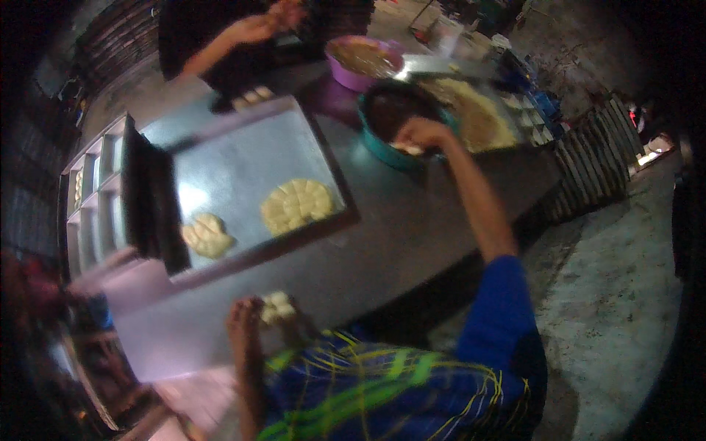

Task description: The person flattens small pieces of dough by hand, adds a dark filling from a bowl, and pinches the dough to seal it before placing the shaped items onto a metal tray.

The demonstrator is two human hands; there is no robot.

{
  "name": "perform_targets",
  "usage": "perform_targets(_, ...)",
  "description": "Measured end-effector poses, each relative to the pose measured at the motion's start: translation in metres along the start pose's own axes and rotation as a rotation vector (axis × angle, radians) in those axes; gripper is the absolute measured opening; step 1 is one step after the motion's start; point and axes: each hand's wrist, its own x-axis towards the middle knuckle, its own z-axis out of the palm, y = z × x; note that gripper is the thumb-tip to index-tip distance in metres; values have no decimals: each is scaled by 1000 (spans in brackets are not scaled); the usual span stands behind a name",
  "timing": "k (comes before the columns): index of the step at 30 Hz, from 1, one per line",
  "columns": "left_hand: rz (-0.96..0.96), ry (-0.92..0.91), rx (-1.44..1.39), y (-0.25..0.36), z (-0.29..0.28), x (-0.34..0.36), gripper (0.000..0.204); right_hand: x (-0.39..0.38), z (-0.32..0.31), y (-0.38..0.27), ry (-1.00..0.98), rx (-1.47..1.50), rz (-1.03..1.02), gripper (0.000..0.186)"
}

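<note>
My right hand (425,134) is closed at the near rim of a teal bowl (390,156) with dark contents. A small pale piece that looks like dough (408,148) shows under its fingers. By the table's near edge, my left hand (244,316) is beside a small cluster of pale dough balls (277,307). Its fingers look bent but blurred, and whether they grip the cluster cannot be told. Beyond it lies a large metal baking tray (243,162). On the tray sit a round segmented dough piece (297,205) and a smaller dough piece (207,235).
A purple bowl (362,77) with brownish contents stands behind the teal one. Yellowish crumbly stuff (474,110) covers a surface to its right. Another person's arm (235,35) reaches in across the table. A compartmented rack (99,195) stands at the left.
</note>
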Motion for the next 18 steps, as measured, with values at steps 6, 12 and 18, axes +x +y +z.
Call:
perform_targets(6, -92, -201, -46, 1, -5, 5, 30, -40, 67, -91, 7, 945, -252, 46)
perform_targets(12, -344, -544, -385, 45, 47, 9, 42, -67, 231, -253, -126, 1651, -437, 60)
perform_targets(18, -268, -487, -547, 57, 4, -5, 40, -84, 287, -329, -139, 1739, -427, 63)
